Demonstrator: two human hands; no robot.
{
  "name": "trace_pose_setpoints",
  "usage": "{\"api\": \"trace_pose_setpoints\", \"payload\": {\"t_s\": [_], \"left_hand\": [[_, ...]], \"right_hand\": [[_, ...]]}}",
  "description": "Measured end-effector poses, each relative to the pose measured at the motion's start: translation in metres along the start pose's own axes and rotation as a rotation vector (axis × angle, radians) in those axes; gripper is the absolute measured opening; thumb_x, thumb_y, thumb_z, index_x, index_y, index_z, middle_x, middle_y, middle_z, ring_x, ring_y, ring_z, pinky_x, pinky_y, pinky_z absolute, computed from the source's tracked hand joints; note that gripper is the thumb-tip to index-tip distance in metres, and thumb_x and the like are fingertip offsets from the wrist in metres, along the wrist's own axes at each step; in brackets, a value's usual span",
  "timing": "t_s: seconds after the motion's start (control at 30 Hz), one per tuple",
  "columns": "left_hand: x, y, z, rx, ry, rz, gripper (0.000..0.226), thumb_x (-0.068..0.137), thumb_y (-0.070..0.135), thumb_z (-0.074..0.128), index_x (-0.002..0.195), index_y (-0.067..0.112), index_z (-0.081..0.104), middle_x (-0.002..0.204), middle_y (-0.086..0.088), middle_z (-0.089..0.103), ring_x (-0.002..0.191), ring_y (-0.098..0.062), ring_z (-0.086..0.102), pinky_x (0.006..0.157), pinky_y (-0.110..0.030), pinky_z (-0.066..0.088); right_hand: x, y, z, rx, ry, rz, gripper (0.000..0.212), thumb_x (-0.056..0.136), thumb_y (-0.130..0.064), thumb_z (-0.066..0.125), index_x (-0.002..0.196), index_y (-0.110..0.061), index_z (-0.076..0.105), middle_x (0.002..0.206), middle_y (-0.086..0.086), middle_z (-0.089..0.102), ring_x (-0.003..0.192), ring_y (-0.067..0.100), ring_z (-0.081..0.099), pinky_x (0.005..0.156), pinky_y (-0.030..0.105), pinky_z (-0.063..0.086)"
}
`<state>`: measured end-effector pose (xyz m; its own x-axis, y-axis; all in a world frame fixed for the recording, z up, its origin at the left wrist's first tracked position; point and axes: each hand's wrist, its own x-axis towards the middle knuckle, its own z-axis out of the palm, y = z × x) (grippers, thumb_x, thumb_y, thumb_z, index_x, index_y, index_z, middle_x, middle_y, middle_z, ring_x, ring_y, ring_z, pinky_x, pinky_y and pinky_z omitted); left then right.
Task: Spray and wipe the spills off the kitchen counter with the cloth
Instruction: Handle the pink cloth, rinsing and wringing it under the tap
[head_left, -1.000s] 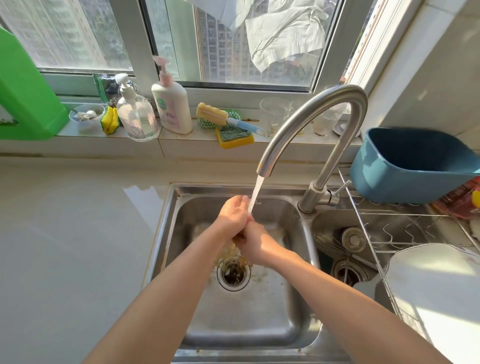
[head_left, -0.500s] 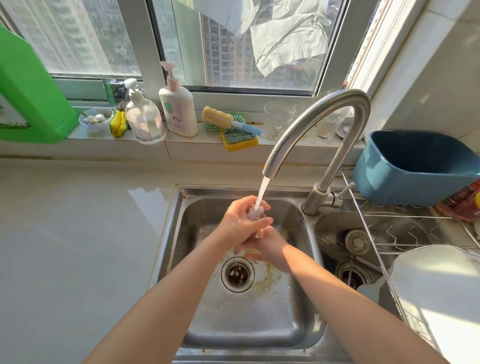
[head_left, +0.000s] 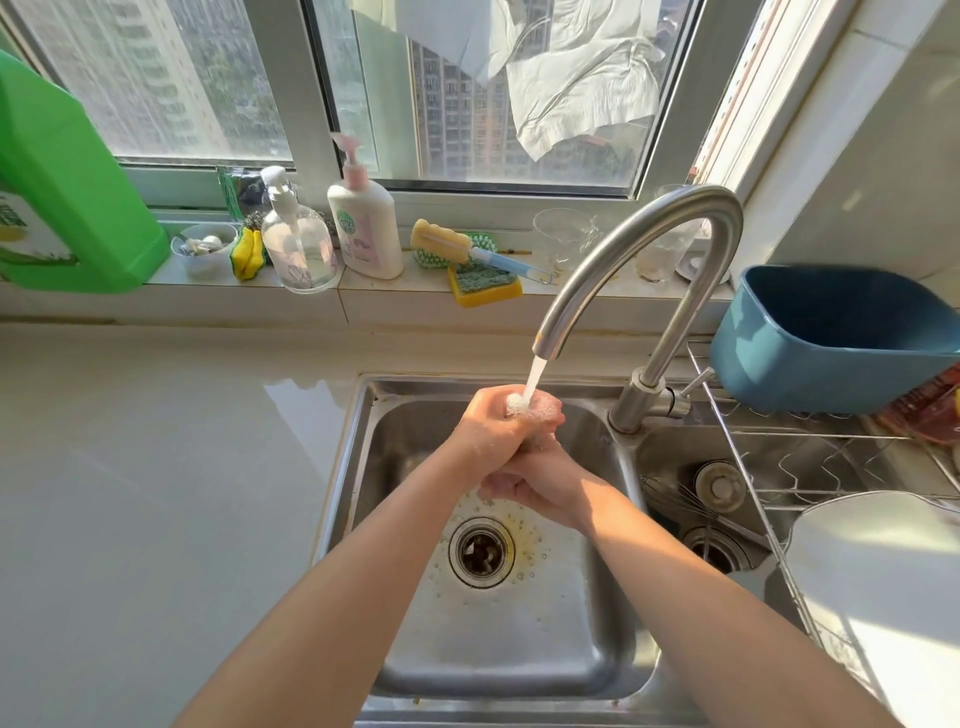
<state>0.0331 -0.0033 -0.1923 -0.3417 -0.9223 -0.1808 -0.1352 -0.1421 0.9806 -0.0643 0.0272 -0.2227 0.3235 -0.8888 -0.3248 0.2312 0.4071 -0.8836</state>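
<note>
Both my hands are clasped together over the steel sink (head_left: 519, 649), under water running from the curved tap (head_left: 649, 234). My left hand (head_left: 488, 431) lies on top with its fingers curled, and the stream lands on it. Beneath it, my right hand (head_left: 540, 483) is curled too. Together they squeeze a small wad of cloth (head_left: 537, 442), almost all of it hidden inside the fists. Yellowish drops lie around the drain (head_left: 480, 552). To the left stretches the pale counter (head_left: 156, 493), glossy, with no spray bottle on it.
On the window sill stand a big green bottle (head_left: 57, 197), a clear pump bottle (head_left: 298, 244), a white soap bottle (head_left: 363, 228), sponges (head_left: 483, 283) and glasses. At the right, a blue tub (head_left: 831, 353) and a white board (head_left: 883, 582) sit on a wire rack over the second basin.
My hands have risen from near the drain up under the tap, and the stream now hits the left hand. The camera has tilted slightly upward.
</note>
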Motion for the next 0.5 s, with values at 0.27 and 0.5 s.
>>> {"api": "trace_pose_setpoints", "payload": {"t_s": [0.27,0.5], "left_hand": [[0.006,-0.020,0.007,0.018,0.230,-0.092,0.040,0.104,0.020,0.037,0.066,0.015,0.046,0.057,0.004,0.043,0.058,-0.012,0.040,0.062,-0.026,0.037],[0.011,-0.032,0.012,0.149,0.363,-0.138,0.039,0.105,0.026,0.037,0.070,0.012,0.046,0.071,-0.005,0.049,0.074,-0.025,0.047,0.077,-0.046,0.046]], "right_hand": [[0.011,0.017,0.016,-0.814,0.279,0.005,0.025,0.091,-0.001,0.041,0.104,-0.012,0.059,0.085,0.008,0.061,0.075,0.019,0.051,0.062,0.026,0.041],[0.004,0.023,0.014,-1.133,0.304,-0.039,0.029,0.089,-0.012,0.044,0.111,-0.013,0.063,0.098,0.010,0.071,0.082,0.027,0.062,0.064,0.031,0.045]]}}
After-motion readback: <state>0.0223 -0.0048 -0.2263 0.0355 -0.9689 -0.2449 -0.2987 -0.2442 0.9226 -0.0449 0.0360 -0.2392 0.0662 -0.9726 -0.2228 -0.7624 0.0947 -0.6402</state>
